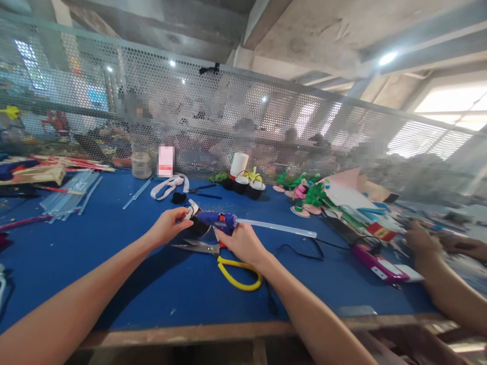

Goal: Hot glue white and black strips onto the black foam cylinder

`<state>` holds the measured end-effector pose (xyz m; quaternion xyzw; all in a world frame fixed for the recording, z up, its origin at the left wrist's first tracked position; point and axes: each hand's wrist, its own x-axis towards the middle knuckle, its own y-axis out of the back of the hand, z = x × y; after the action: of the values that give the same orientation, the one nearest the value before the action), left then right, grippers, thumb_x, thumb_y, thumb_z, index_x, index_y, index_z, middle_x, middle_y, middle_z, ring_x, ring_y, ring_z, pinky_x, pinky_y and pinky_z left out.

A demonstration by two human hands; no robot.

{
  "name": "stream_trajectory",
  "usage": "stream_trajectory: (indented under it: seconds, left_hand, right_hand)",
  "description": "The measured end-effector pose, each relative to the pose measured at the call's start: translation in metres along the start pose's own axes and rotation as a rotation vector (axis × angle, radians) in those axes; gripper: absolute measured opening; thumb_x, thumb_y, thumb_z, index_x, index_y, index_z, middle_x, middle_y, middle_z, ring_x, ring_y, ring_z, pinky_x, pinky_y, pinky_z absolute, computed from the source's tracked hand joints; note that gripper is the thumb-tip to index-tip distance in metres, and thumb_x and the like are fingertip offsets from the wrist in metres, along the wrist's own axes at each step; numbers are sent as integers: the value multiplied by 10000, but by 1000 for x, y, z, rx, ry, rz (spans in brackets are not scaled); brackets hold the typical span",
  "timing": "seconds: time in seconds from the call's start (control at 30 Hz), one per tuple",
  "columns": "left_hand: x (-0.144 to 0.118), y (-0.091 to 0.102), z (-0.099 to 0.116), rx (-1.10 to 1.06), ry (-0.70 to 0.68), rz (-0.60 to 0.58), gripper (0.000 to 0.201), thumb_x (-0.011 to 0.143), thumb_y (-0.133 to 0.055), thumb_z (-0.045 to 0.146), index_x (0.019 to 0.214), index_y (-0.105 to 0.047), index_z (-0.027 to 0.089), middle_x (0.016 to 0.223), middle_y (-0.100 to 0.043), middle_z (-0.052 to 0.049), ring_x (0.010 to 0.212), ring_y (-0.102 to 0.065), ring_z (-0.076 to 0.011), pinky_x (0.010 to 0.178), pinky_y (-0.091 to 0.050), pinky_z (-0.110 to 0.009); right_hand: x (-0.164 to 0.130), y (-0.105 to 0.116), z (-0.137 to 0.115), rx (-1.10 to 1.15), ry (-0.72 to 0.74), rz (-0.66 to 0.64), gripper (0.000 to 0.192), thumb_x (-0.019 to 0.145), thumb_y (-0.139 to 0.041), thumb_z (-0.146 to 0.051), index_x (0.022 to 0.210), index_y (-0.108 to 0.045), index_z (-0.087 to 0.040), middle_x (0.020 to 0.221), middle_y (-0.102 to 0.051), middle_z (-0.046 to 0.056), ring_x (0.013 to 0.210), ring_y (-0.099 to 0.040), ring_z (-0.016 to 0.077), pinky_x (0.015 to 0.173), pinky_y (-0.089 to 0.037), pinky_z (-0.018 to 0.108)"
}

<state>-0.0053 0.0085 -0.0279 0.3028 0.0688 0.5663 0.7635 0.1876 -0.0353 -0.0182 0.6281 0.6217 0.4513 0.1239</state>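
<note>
My right hand (245, 243) grips a blue glue gun (210, 218), its nozzle aimed left. A long clear glue stick (279, 227) sticks out of the gun's back end. My left hand (173, 225) pinches the white edge of a small black-and-white piece (198, 228), close against the gun's tip. The gun partly hides this piece, and I cannot tell whether the nozzle touches it. Below the hands lie scissors (239, 286) with yellow handles, blades pointing left. Past my left hand are a white ribbon (169, 187) and a black fuzzy bit (179, 197).
Behind are small black-and-white buckets (256, 189), a white spool (239, 165) and a jar (141, 165). Clear glue sticks (70, 195) lie left. Green craft plants (314, 195), piled sheets (357, 195) and a purple power strip (378, 263) are right, near another person's hand (422, 238).
</note>
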Motion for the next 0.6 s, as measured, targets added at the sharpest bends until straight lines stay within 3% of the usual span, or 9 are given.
stream_trajectory:
  seconds: [0.23, 0.37, 0.5, 0.6]
  left_hand:
    - [1, 3, -3, 72, 18, 5, 498, 627, -517, 372, 1030, -527, 79, 664, -511, 8, 623, -437, -133, 636, -366, -265]
    - [3, 4, -6, 78, -1, -23, 528, 635, -506, 392, 1061, -519, 79, 646, -491, 17, 617, -433, -133, 640, -377, -274]
    - [3, 5, -9, 62, -8, -29, 537, 638, -513, 395, 1065, -518, 71, 656, -500, 15, 620, -449, -131, 649, -394, -277]
    - [3, 5, -9, 40, -15, -32, 526, 632, -521, 389, 1059, -522, 82, 698, -539, 0, 650, -476, -141, 673, -405, -285]
  right_hand:
    - [2, 2, 2, 72, -3, 21, 127, 703, -488, -220, 692, -590, -146, 532, -573, 9, 500, -516, 137, 513, -405, 232]
    - [1, 3, 1, 68, 13, 2, 146, 712, -470, -228, 641, -575, -155, 490, -538, -6, 475, -490, 123, 500, -396, 223]
    - [2, 3, 2, 66, 50, 66, 132, 699, -483, -229, 692, -585, -144, 582, -584, 18, 535, -514, 133, 546, -409, 232]
    - [1, 3, 2, 67, 26, 19, 143, 713, -471, -235, 673, -581, -154, 538, -566, 9, 511, -509, 134, 527, -404, 232]
